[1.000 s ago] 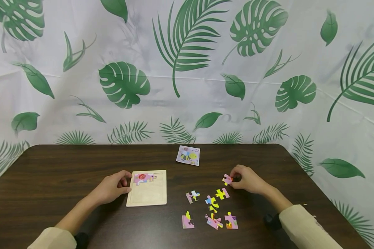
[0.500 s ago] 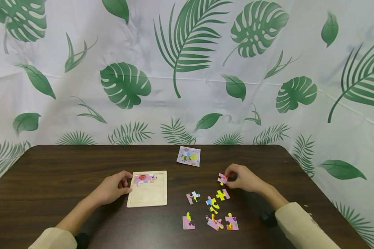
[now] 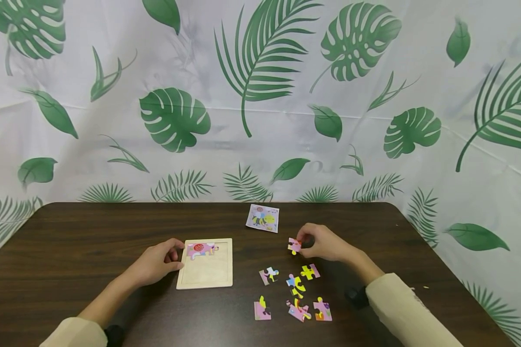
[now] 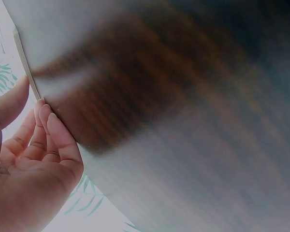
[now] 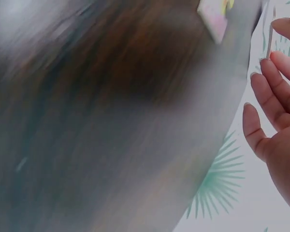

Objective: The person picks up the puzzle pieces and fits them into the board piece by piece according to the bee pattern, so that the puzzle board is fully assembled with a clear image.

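pink puzzle piece (image 3: 293, 245) — pinched in right grip (image 3: 323, 242)

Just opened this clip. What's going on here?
A person is partway through a small jigsaw puzzle. Their right hand pinches one puzzle piece, while their left hand touches the left edge of a wooden tray. A small assembled section sits in the tray's far-left corner. Six loose pieces lie on the table, and a bee picture card lies farther back.

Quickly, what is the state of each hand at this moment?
Left hand: touching the square pale wooden tray; whether it grips cannot be told.
Right hand: closed, pinching a small pink-and-yellow jigsaw piece.
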Motion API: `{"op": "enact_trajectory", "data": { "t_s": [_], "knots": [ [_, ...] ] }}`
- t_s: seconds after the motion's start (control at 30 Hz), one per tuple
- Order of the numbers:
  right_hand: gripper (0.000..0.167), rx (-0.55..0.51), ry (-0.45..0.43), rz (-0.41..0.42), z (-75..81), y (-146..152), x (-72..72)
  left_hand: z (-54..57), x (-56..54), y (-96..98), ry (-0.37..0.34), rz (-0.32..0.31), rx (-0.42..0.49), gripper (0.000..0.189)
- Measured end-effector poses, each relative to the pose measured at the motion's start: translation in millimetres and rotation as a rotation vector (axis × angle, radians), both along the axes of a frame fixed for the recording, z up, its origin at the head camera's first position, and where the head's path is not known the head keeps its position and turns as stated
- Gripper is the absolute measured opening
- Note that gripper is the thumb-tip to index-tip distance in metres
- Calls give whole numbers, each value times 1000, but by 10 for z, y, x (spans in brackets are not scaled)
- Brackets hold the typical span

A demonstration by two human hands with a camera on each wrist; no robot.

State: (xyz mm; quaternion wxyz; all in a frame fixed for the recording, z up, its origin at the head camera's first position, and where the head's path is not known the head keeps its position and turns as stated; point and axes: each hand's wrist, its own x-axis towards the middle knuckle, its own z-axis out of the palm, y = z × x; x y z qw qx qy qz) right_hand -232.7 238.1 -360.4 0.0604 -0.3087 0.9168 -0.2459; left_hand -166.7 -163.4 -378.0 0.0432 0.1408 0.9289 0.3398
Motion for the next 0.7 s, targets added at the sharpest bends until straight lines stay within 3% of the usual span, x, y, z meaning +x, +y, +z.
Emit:
{"op": "enact_trajectory", "data": {
  "t_s": [0.7],
  "knots": [
    [17, -34, -48, 119, 21, -757, -62, 2, -11, -6, -5, 1, -1, 35]
  ]
}}
